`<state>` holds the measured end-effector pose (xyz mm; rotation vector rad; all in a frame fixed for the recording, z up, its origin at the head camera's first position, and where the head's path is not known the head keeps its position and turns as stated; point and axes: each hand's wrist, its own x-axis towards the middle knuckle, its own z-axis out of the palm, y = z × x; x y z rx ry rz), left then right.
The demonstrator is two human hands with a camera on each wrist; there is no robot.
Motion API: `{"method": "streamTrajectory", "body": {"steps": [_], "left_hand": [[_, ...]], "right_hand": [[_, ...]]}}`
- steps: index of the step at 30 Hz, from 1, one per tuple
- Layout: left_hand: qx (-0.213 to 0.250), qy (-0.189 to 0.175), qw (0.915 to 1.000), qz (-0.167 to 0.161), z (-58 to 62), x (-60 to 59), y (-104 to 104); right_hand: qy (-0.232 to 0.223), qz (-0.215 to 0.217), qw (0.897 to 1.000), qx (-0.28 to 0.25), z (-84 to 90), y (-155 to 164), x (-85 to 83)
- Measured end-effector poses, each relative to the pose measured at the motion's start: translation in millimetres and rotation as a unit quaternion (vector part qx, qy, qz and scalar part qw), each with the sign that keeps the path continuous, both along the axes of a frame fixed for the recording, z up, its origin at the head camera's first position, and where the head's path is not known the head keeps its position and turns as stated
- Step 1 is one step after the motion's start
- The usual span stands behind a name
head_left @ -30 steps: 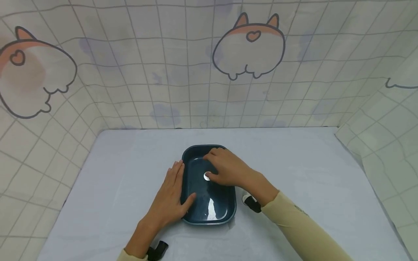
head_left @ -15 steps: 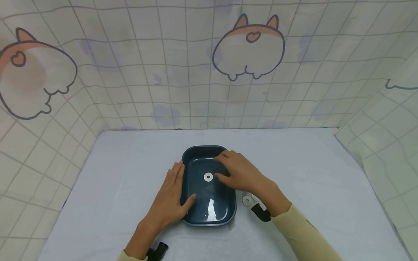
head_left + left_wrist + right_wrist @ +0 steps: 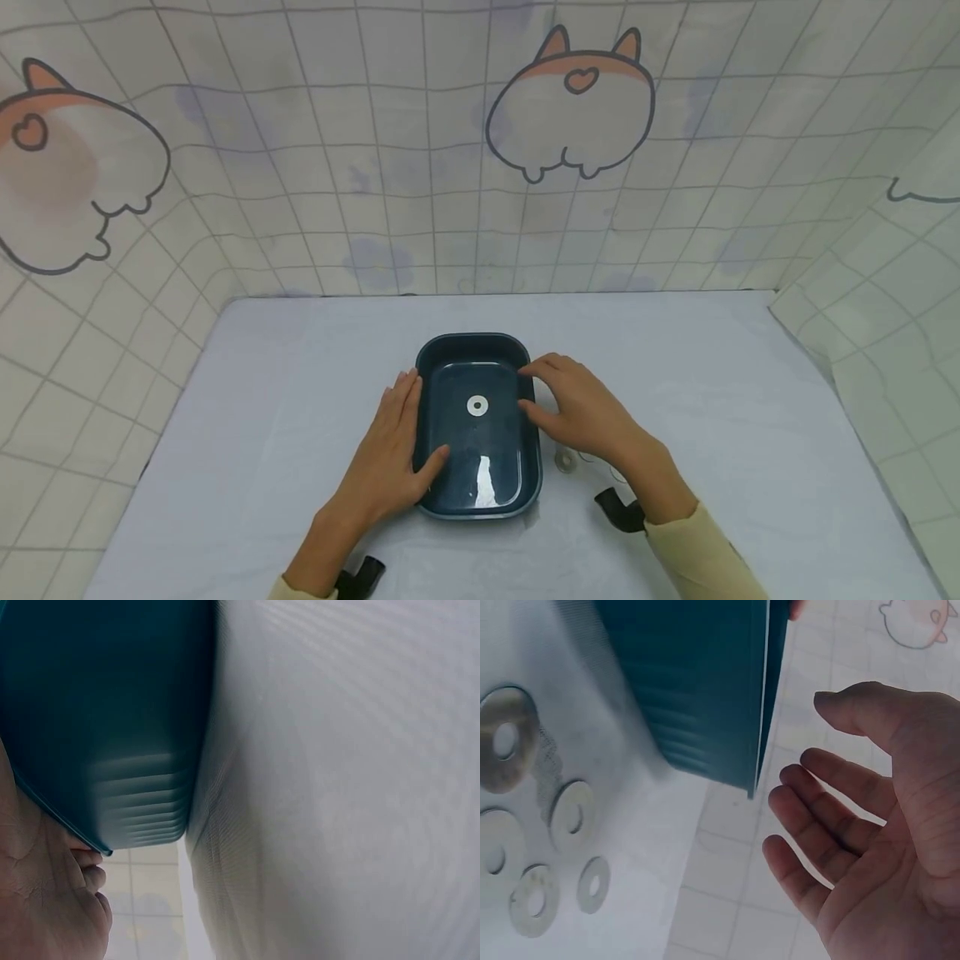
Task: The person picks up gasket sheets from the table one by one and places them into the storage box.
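A dark blue-green rectangular tray (image 3: 450, 392) stands on the white-covered table. One flat metal washer (image 3: 471, 407) lies on its floor, a little above the middle. My left hand (image 3: 382, 454) rests along the tray's left rim, fingers straight and thumb reaching over the inside. At the right rim is my right hand (image 3: 577, 412), its thumb and fingers spread apart with nothing between them. The right wrist view shows several loose washers of different sizes on the cloth beside the tray, the largest washer (image 3: 527, 742) at the left edge. My right forearm partly hides them from the head camera.
White cloth (image 3: 712, 400) covers the table. Tile-patterned curtain (image 3: 450, 208) with cartoon animals hangs behind and at both sides. A black wrist mount (image 3: 621, 512) sits under my right wrist, another black mount (image 3: 362, 577) by my left.
My right hand has let go of the washer in the tray and drawn back to the right, over the rim. The washer stays put. My left hand holds its place.
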<state>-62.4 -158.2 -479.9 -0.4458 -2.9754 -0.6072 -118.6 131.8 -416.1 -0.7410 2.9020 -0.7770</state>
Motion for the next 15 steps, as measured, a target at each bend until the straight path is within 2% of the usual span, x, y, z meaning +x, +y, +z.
{"method": "streamTrajectory", "body": {"steps": [8, 15], "left_hand": [[-0.003, -0.007, 1.0000, 0.005, 0.7, 1.0, 0], [0.000, -0.014, 0.9999, 0.007, 2.5, 2.0, 2]], "right_hand": [[-0.006, -0.042, 0.999, -0.014, -9.3, 21, 8.9], [-0.031, -0.069, 0.997, -0.028, -20.2, 46, 21.1]]}}
